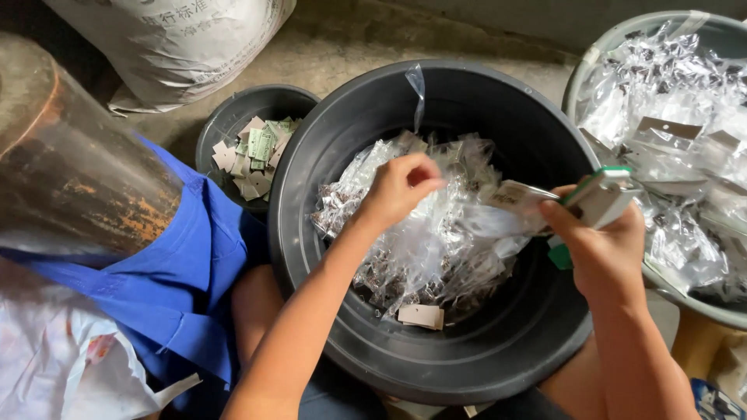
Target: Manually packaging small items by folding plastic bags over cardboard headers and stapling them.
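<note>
A large black tub (pixel 366 117) in the middle holds a heap of small clear plastic packets (pixel 420 249) with dark bits inside. My left hand (pixel 401 187) is over the heap, fingers pinched on a clear packet (pixel 486 222) with a pale card tag at its top. My right hand (pixel 599 245) is at the tub's right rim, gripping a white and green handheld tool (pixel 603 194) that meets the same packet's card top. One loose card tag (pixel 421 316) lies at the heap's near edge.
A small black bucket (pixel 226 124) at the left holds several pale and green card tags (pixel 255 155). A grey bin (pixel 591 58) at the right is full of clear packets. A white sack (pixel 171 39) lies behind; blue cloth (pixel 179 288) and a rusty cylinder (pixel 70 171) are at left.
</note>
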